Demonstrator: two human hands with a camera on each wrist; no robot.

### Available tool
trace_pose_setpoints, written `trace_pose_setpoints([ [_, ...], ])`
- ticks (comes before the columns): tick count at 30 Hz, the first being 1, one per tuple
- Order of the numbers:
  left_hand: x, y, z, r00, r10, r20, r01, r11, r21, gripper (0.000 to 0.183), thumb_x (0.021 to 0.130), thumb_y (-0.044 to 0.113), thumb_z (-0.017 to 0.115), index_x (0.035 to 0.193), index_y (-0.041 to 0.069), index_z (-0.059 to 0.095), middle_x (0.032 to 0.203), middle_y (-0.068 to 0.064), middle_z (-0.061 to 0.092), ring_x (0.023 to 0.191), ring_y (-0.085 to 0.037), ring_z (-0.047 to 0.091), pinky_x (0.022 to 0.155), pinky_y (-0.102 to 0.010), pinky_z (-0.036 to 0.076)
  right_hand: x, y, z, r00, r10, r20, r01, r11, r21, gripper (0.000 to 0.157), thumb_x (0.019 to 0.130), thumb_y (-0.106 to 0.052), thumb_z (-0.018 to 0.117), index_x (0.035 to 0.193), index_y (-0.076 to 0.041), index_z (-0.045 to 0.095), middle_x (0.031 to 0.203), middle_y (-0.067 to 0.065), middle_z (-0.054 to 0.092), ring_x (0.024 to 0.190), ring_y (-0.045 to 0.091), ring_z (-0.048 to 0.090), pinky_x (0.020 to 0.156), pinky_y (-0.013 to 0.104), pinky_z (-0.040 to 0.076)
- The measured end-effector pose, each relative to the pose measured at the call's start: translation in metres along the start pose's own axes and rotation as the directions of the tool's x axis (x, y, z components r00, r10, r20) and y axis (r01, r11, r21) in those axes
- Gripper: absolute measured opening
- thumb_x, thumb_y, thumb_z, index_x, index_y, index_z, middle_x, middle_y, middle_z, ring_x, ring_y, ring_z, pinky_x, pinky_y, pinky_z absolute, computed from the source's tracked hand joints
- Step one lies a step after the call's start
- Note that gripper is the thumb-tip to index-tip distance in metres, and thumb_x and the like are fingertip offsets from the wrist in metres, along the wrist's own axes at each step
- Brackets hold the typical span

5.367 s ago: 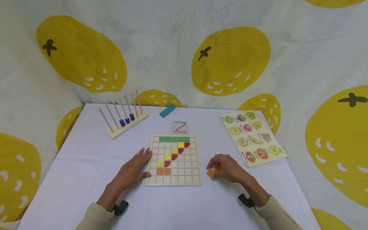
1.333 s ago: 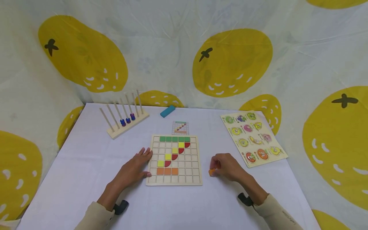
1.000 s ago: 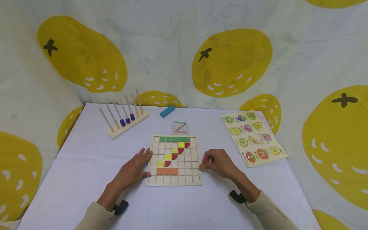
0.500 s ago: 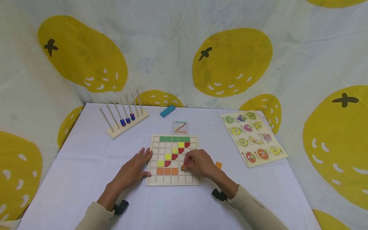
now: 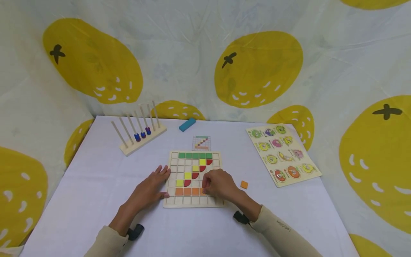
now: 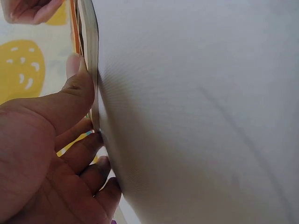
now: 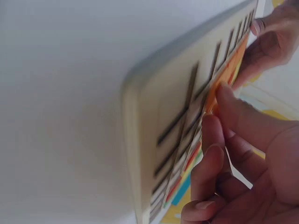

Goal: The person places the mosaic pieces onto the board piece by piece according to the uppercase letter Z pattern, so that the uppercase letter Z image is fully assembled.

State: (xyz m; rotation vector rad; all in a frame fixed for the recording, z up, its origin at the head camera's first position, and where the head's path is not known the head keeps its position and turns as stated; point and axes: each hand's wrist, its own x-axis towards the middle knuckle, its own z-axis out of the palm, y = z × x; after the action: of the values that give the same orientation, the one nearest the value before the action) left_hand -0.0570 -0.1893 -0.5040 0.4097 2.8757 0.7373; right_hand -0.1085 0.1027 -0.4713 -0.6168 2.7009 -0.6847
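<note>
A wooden grid board [image 5: 173,203] lies on the table, bearing rows of green, yellow, red and orange tiles. My left hand [image 5: 152,185] rests at its left edge, thumb and fingertips touching the rim; in the left wrist view the thumb [image 6: 74,88] lies against the board's side. My right hand [image 5: 219,184] is over the lower right of the grid, pinching an orange square tile [image 7: 211,98] at the fourth place of the orange row, partly hidden by the fingers. One loose orange square tile [image 5: 244,185] lies on the cloth right of the board.
Just behind the board is a small pattern card [image 5: 201,143]. A peg stand [image 5: 141,139] with several blue and purple beads stands at the back left. Near the back edge lies a teal block [image 5: 187,124]. A fruit puzzle board [image 5: 283,154] lies at the right.
My right hand has carried an orange tile leftward from the table onto the grid's orange row, leaving one loose tile. Earlier a third orange tile joined that row. My left hand stays put.
</note>
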Motion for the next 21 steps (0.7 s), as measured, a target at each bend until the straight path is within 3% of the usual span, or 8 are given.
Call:
trace_pose_setpoints([
  [7, -0.001, 0.0, 0.0, 1.0, 0.01, -0.005, -0.01, 1.0, 0.003, 0.099, 0.082, 0.027, 0.091, 0.163, 0.006, 0.039, 0.172, -0.012, 0.034, 0.164, -0.038, 0.023, 0.126, -0.06, 0.035, -0.004, 0.008, -0.002, 1.0, -0.01, 0.017, 0.009, 0.999, 0.033, 0.015, 0.083, -0.02, 0.092, 0.085, -0.021, 0.077, 0.076, -0.012, 0.067, 0.076, 0.011, 0.058, 0.068, 0.027, 0.05],
  [14, -0.001, 0.0, 0.0, 1.0, 0.014, -0.003, -0.014, 1.0, 0.004, 0.099, 0.082, 0.027, 0.091, 0.163, 0.006, 0.039, 0.172, -0.013, 0.034, 0.164, -0.039, 0.024, 0.126, -0.06, 0.035, -0.013, 0.032, -0.022, 0.993, 0.11, -0.036, -0.108, 0.992, 0.073, 0.019, 0.081, -0.016, 0.094, 0.087, -0.021, 0.076, 0.08, -0.01, 0.067, 0.077, 0.014, 0.058, 0.07, 0.031, 0.048],
  [21, -0.001, -0.001, 0.0, 1.0, 0.018, -0.01, -0.018, 1.0, 0.013, 0.099, 0.082, 0.028, 0.091, 0.163, 0.005, 0.04, 0.172, -0.014, 0.035, 0.163, -0.04, 0.025, 0.125, -0.06, 0.036, -0.03, 0.074, -0.044, 0.977, 0.18, -0.112, -0.173, 0.982, 0.069, 0.021, 0.08, -0.013, 0.093, 0.092, -0.018, 0.077, 0.086, -0.005, 0.07, 0.075, 0.014, 0.056, 0.066, 0.029, 0.046],
])
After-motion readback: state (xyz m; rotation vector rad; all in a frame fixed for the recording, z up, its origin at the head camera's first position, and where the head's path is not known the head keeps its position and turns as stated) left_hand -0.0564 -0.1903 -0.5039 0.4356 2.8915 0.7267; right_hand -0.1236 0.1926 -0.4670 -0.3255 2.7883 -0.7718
